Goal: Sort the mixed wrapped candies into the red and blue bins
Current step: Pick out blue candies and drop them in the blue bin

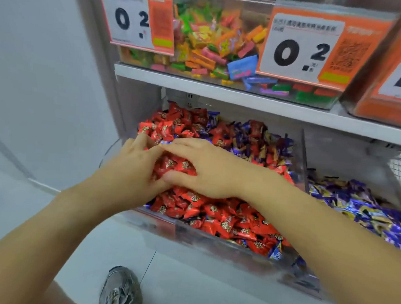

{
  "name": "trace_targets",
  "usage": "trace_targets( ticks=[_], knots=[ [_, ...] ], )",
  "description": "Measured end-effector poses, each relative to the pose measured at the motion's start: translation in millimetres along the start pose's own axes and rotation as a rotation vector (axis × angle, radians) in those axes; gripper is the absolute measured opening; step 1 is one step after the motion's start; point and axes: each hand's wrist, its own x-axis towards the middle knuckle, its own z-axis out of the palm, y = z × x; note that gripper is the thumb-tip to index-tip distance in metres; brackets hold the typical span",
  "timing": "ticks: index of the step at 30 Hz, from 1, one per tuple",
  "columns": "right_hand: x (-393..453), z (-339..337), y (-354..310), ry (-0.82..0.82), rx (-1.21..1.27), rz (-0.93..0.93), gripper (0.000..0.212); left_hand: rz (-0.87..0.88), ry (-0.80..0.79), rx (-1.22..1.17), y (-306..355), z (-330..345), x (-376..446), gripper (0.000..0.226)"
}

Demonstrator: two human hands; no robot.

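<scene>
A clear bin (pixel 213 242) on the low shelf holds a heap of red wrapped candies (pixel 226 223), with blue and purple wrapped candies (pixel 260 143) mixed in toward its back right. Both hands lie on the heap at its left side. My left hand (pixel 129 169) and my right hand (pixel 203 168) cup a clump of red candies (pixel 175 165) between them, fingers curved over it and fingertips nearly meeting at the top. To the right, a second clear bin (pixel 399 201) holds blue and purple candies (pixel 359 206).
A white shelf (pixel 221 90) above carries a clear bin of multicoloured candies (pixel 207 45) with orange price tags (pixel 300 47). A white wall stands at the left. Below, my grey shoe (pixel 120 289) is on the pale floor.
</scene>
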Motion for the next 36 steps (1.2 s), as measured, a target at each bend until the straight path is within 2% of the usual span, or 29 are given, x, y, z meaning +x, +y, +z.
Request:
trace_targets(
  ticks=[3,7,10,12,15,18,19,22,24,26,29,31,34,36],
  knots=[
    [-11,-2,22,-0.020,-0.035,0.059,0.055,0.007,-0.034,-0.054,-8,-3,-2,0.078],
    [-37,-11,41,-0.023,-0.093,0.119,0.042,-0.023,-0.068,-0.065,-15,-3,0,0.092],
    [-50,-18,43,-0.088,-0.199,0.263,0.041,-0.038,-0.129,-0.035,-10,1,2,0.075],
    [-53,-23,33,-0.060,-0.271,0.325,0.047,-0.037,-0.115,-0.008,-3,7,5,0.069],
    [-46,-16,-6,0.063,-0.225,0.192,0.064,-0.040,-0.078,0.006,3,14,11,0.068],
    [-35,12,-27,-0.092,-0.190,0.093,0.071,-0.013,-0.069,-0.119,-3,11,14,0.064],
    [-32,17,-23,-0.118,-0.195,0.101,0.069,0.003,-0.088,-0.159,-7,9,14,0.063],
    [-31,14,8,-0.044,-0.221,0.094,0.063,0.021,-0.155,-0.233,-16,0,12,0.062],
    [-32,9,30,-0.050,-0.249,0.104,0.059,0.020,-0.169,-0.243,-20,-3,10,0.064],
    [-34,4,47,-0.065,-0.277,0.105,0.052,0.030,-0.177,-0.211,-20,-4,9,0.066],
    [-31,-6,74,-0.032,-0.293,0.097,0.062,0.043,-0.155,-0.136,-15,-3,11,0.065],
    [-28,-12,86,-0.012,-0.254,0.145,0.058,0.066,-0.110,-0.099,-12,-2,15,0.058],
    [-26,-18,73,0.093,-0.200,0.223,0.045,0.104,-0.061,-0.062,-7,0,18,0.046],
    [-29,-14,49,0.199,-0.116,0.174,0.043,0.120,-0.062,-0.042,-6,1,19,0.041]
  ],
)
